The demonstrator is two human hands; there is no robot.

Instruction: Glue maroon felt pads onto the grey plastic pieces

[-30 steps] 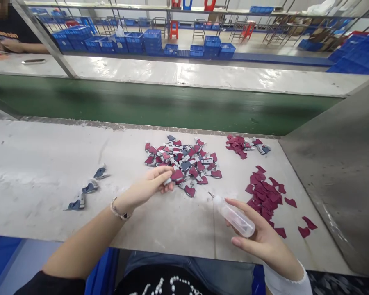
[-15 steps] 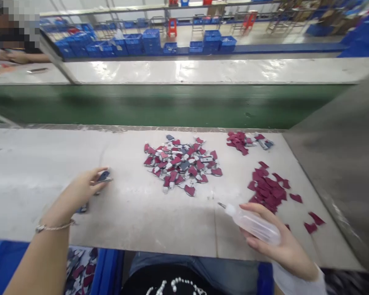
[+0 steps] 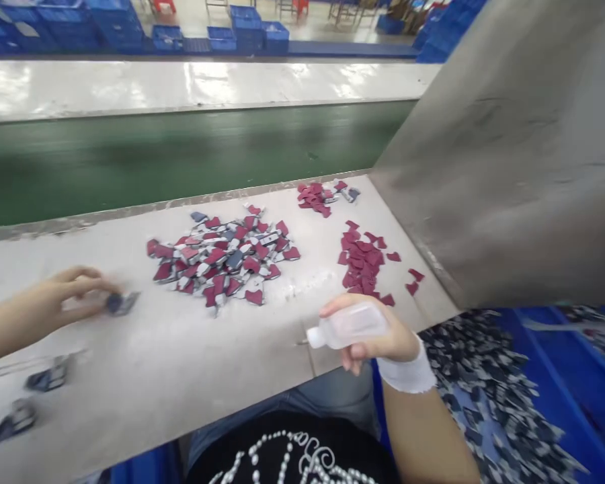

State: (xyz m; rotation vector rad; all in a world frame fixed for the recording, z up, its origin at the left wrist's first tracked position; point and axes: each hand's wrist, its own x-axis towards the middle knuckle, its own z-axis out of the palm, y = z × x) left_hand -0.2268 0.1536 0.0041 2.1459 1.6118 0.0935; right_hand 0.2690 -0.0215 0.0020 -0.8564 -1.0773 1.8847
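Head view, clock read about its centre: pinches with the left hand [image 3: 48, 302], toward eight-thirty, a small blue-and-grey shaped part [image 3: 115, 304], blurred, by one end, presumably to leave the other exposed. Holds at half past four, with curled right hand [image 3: 396, 336], a translucent white plastic bottle [image 3: 355, 325], nozzle [image 3: 301, 343] pointing toward nine, likely clear of the fingers. Shows wine-red, grey and blue parts [image 3: 222, 259] heaped toward nine, flat wine-red cut pieces [image 3: 361, 262] toward three, perhaps grouped by kind.

green strip [image 3: 191, 144]; white counter [image 3: 282, 81] behind it; blue crates [image 3: 247, 37] beyond; metal panel [image 3: 524, 148] right
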